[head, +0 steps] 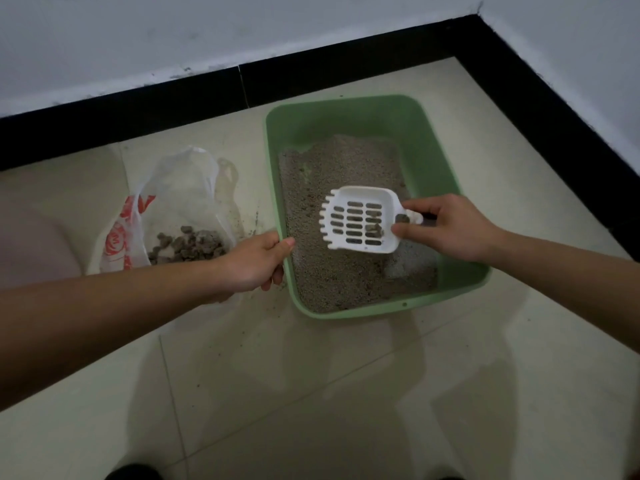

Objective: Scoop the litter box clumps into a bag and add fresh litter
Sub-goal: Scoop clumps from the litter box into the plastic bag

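A green litter box [446, 174] sits on the tiled floor, holding grey litter [332, 278]. My left hand [254, 261] grips the box's left rim. Over the litter, my right hand [446, 226] holds the handle of a white slotted scoop [360, 220], with a few small clumps lying near the scoop's handle end. To the left of the box lies an open clear plastic bag [180, 199] with red print. A pile of grey clumps [190, 245] rests inside it.
The box stands near a room corner with black skirting [346, 69] and white walls. Litter grains are scattered on the tiles [249, 233] between bag and box. A pinkish shape [31, 244] lies at the left edge. Dark shapes [133, 472] show at the bottom edge.
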Motion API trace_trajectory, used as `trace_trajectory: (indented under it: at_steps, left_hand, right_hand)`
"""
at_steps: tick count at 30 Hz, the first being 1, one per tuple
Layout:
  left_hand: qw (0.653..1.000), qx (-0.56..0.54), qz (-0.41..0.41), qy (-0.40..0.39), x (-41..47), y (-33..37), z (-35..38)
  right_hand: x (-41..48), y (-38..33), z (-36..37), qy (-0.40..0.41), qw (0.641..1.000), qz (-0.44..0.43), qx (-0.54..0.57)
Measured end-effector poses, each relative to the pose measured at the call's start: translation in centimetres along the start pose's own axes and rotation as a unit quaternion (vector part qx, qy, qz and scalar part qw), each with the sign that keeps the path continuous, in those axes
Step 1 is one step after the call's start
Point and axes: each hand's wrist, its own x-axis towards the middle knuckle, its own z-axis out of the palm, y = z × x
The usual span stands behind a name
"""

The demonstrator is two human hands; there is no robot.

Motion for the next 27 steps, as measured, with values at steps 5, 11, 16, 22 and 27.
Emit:
trace_trajectory:
  at_steps: [5, 11, 16, 22, 27]
  left_hand:
    - [1.000, -0.002, -0.002, 0.007, 0.0, -0.2, 0.0]
    - [0.998, 0.060, 0.002, 0.000, -0.5, 0.5, -1.2]
    - [0.890, 0.333, 0.178, 0.254, -2.8, 1.5, -7.0]
    - [0.836, 0.419, 0.044, 0.353, -3.4, -1.5, -12.9]
    - [0.915, 0.246, -0.003, 0.321, -3.6, -2.6, -14.8]
  right_hand:
    - [0.1, 0.3, 0.5, -0.007, 1.000, -0.001, 0.012]
    - [0.6, -0.6, 0.8, 0.008, 0.999, 0.016, 0.041]
    - [1.2, -3.6, 1.2, 0.022, 0.999, 0.003, 0.037]
    - [2.3, -9.7, 1.8, -0.031, 1.000, -0.002, 0.000]
    - [4.6, -17.5, 5.3, -0.058, 0.987, -0.054, -0.137]
